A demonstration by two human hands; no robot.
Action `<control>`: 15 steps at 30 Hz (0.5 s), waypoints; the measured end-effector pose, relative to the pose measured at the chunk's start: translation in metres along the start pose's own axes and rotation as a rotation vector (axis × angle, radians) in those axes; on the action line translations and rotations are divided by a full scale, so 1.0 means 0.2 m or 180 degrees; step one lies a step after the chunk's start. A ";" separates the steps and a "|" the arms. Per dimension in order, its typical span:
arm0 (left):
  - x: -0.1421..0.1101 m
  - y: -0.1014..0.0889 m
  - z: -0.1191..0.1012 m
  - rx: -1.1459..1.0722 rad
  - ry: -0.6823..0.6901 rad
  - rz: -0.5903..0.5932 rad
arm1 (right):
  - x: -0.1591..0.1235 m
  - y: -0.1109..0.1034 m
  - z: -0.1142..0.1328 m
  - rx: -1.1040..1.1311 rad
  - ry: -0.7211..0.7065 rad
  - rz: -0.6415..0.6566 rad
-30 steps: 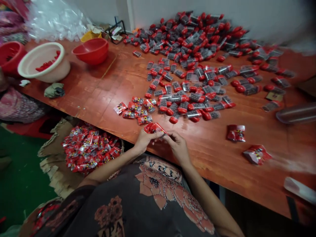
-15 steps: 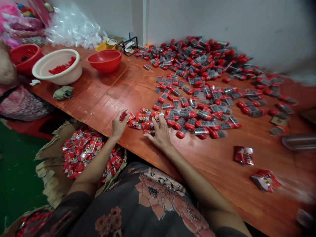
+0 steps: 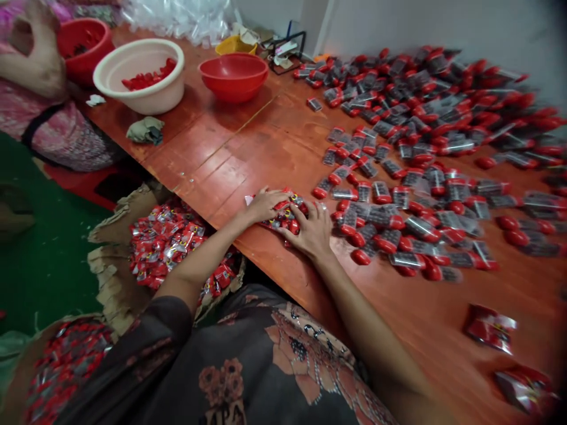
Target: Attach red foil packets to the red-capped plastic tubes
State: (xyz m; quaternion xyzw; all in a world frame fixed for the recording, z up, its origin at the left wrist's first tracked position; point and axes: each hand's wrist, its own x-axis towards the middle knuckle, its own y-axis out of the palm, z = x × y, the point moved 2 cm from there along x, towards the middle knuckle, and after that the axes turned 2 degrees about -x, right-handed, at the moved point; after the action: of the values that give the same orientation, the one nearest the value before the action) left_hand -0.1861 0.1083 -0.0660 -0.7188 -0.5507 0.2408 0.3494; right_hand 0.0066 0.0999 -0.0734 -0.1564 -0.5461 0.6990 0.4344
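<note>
A small heap of red foil packets lies at the table's near edge, under the person's left hand and right hand. Both hands are spread palm-down over it with curved fingers; whether they grip any packet cannot be told. The table is red-stained wood, standing above a green floor and against a white wall. Red-capped clear tubes crowd its right side. A white basin and a red bowl stand toward the far left, beyond them a co-worker's hand. Below the edge, a torn cardboard box brims with more packets.
</note>
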 end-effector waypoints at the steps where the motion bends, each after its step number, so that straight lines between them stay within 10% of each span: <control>1: -0.05 -0.01 0.02 -0.0008 0.0006 -0.0065 | 0.00 0.01 0.03 0.0035 -0.0046 0.0009; 9: -0.82 -0.33 0.26 -0.0225 -0.0833 -0.0672 | 0.06 0.28 0.72 0.0913 -0.0637 0.0405; 15: -1.51 -0.62 0.25 -0.0360 -0.1923 -0.1995 | 0.00 0.36 1.12 0.1669 -0.1594 0.0999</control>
State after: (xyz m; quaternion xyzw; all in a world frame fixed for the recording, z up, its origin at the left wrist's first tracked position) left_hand -0.3844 -0.1514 -0.0147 -0.4323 -0.8320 0.2919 0.1889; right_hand -0.1799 -0.0429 -0.0581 0.0536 -0.4076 0.8892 0.2009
